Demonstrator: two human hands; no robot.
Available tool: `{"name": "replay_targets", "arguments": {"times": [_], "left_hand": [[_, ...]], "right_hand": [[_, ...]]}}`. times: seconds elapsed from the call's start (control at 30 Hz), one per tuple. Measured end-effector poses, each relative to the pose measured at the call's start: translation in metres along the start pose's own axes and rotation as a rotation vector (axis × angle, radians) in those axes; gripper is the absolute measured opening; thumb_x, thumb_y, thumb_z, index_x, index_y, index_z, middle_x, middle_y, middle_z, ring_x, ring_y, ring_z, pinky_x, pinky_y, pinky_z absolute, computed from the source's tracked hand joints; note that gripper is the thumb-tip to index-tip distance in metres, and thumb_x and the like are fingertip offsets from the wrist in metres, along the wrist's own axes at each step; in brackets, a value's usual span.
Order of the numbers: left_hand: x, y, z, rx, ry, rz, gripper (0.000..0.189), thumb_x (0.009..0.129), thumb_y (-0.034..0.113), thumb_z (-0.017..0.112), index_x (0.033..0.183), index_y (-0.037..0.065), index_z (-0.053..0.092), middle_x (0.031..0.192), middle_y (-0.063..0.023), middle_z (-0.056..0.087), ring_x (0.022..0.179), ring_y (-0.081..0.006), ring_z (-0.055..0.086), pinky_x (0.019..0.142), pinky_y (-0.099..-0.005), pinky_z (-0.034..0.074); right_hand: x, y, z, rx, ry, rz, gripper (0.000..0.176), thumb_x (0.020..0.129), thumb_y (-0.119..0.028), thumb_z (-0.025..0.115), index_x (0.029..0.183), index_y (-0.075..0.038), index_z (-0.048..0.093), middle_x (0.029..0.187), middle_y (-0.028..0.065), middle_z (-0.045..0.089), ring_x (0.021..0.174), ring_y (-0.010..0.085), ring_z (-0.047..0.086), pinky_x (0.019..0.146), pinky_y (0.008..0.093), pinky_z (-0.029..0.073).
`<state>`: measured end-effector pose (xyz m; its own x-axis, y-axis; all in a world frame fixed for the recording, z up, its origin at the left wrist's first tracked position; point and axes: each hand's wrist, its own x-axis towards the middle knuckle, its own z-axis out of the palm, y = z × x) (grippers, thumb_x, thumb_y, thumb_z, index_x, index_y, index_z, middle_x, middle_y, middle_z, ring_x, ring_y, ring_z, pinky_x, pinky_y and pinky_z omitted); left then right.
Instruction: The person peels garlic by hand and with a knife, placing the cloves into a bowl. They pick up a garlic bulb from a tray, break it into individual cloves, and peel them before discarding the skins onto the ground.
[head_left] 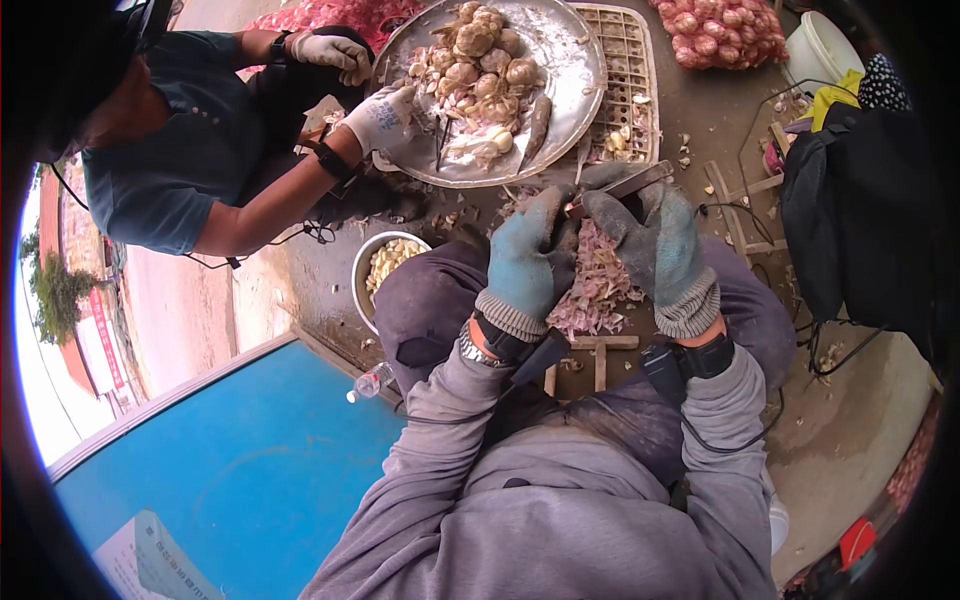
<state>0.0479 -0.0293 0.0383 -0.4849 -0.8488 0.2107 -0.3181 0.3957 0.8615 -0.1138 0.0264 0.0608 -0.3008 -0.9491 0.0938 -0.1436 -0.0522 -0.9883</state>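
The tray, at the far side, carries the heaped bulbs and rests partly over a crate. A co-worker's hand is at its left rim, so reaching in from the near right looks wisest. The bowl, left of the knees, holds pale cloves; it sits close enough that a short turn of the arm should do. The skins lie heaped between the legs, and working directly above them would keep scraps together.

The left hand and right hand, both gloved, are curled towards each other above that heap, fingers bent. The blade lies across their far side, near the fingertips; I cannot tell which hand grips it, nor whether a clove is hidden there. Good handling probably means short, light strokes, the edge angled away from the opposite thumb, wrists steady over the thighs.
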Motion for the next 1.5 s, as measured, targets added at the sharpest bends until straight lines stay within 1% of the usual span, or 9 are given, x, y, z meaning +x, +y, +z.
{"name": "replay_targets", "arguments": {"times": [0.1,0.17,0.47,0.6,0.7,0.77,1.03,1.23,1.5], "left_hand": [[0.000,0.007,-0.001,0.093,0.011,0.031,0.030,0.088,0.000,0.069,0.118,0.004,0.067,0.099,-0.0181,0.071,0.088,-0.0319,0.071,0.077,-0.0360,0.054],[0.000,0.011,-0.001,0.119,0.012,0.024,0.025,0.091,0.002,0.070,0.116,0.003,0.068,0.101,-0.0184,0.072,0.092,-0.0295,0.073,0.081,-0.0332,0.055],[-0.002,0.008,-0.001,-0.159,-0.026,-0.051,0.032,0.092,-0.001,0.068,0.124,0.002,0.066,0.097,-0.0129,0.072,0.089,-0.0249,0.072,0.078,-0.0344,0.055],[0.005,0.031,-0.020,-0.634,-0.073,-0.392,0.031,0.100,0.010,0.062,0.128,-0.003,0.065,0.091,-0.0059,0.071,0.065,-0.0075,0.059,0.057,-0.0225,0.045],[0.011,0.037,-0.032,-0.637,-0.058,-0.542,0.033,0.102,0.019,0.059,0.127,-0.001,0.065,0.077,-0.0048,0.067,0.046,-0.0041,0.046,0.043,-0.0196,0.032],[0.014,0.032,-0.044,-0.941,-0.087,-0.565,0.038,0.104,0.024,0.057,0.128,-0.004,0.062,0.075,-0.0061,0.067,0.042,-0.0051,0.044,0.039,-0.0200,0.030],[0.007,0.026,-0.050,-1.289,-0.074,-0.398,0.042,0.108,0.024,0.050,0.136,-0.007,0.054,0.075,-0.0098,0.067,0.040,-0.0060,0.045,0.037,-0.0189,0.030],[0.005,0.054,-0.078,-1.031,-0.079,-0.534,0.041,0.105,0.020,0.053,0.137,-0.006,0.055,0.074,-0.0082,0.067,0.041,-0.0054,0.044,0.040,-0.0190,0.031],[-0.037,0.064,-0.100,-0.874,-0.147,-0.622,0.042,0.102,0.019,0.059,0.140,0.002,0.057,0.078,-0.0034,0.065,0.053,-0.0028,0.046,0.045,-0.0182,0.032]], "right_hand": [[0.000,-0.004,-0.002,0.017,-0.017,0.076,0.024,0.098,-0.015,0.071,0.112,0.004,0.070,0.098,0.0075,0.075,0.086,0.0136,0.070,0.075,0.0261,0.055],[0.002,0.002,-0.002,0.458,-0.022,0.239,0.023,0.098,-0.015,0.069,0.113,0.004,0.068,0.102,0.0092,0.074,0.088,0.0165,0.070,0.076,0.0268,0.056],[0.008,0.000,-0.016,0.739,-0.042,0.432,0.029,0.100,-0.020,0.066,0.114,0.005,0.065,0.101,0.0102,0.073,0.090,0.0160,0.070,0.072,0.0301,0.059],[0.008,0.005,-0.014,0.521,-0.036,0.322,0.036,0.096,-0.027,0.073,0.114,0.004,0.066,0.097,0.0113,0.073,0.083,0.0175,0.072,0.067,0.0274,0.060],[0.004,0.016,-0.016,0.869,-0.039,0.519,0.033,0.096,-0.027,0.073,0.107,0.004,0.066,0.093,0.0082,0.071,0.077,0.0153,0.069,0.063,0.0266,0.057],[0.004,0.009,-0.017,0.264,-0.285,0.416,0.020,0.098,-0.014,0.068,0.107,0.004,0.066,0.087,0.0059,0.070,0.075,0.0123,0.063,0.067,0.0261,0.052],[0.006,-0.014,-0.015,-0.007,-0.292,0.343,0.015,0.095,-0.010,0.071,0.103,0.003,0.067,0.090,0.0050,0.069,0.081,0.0103,0.061,0.074,0.0264,0.052],[0.004,-0.001,-0.007,0.435,-0.239,0.327,0.018,0.096,-0.008,0.070,0.110,0.002,0.063,0.093,0.0063,0.070,0.084,0.0142,0.065,0.078,0.0297,0.055],[-0.012,-0.044,0.019,0.441,-0.398,0.429,0.043,0.100,-0.042,0.063,0.105,0.001,0.063,0.077,0.0016,0.060,0.069,0.0114,0.059,0.061,0.0256,0.050]]}}
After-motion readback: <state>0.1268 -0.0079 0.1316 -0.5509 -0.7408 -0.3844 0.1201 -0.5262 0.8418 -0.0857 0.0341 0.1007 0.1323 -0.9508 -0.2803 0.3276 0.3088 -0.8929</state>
